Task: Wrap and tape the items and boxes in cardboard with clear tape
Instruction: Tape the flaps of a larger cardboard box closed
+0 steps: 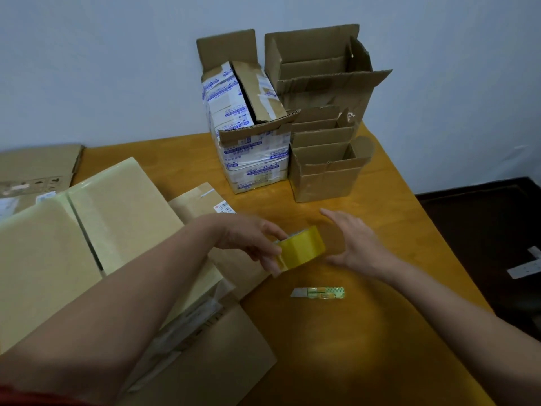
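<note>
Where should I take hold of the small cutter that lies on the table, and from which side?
Pinch the patterned handle of the cutter across its long edges, coming from above toward its right end. It lies flat, and its bare blade points left, so fingers should stay away from that end. The right hand is free.

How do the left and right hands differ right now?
The left hand grips the yellow tape roll with curled fingers; the right hand holds nothing, its fingers straight. The left hand is at the edge of the flat cardboard; the right hand is over bare table. Both flank the roll, beyond the utility knife.
</note>
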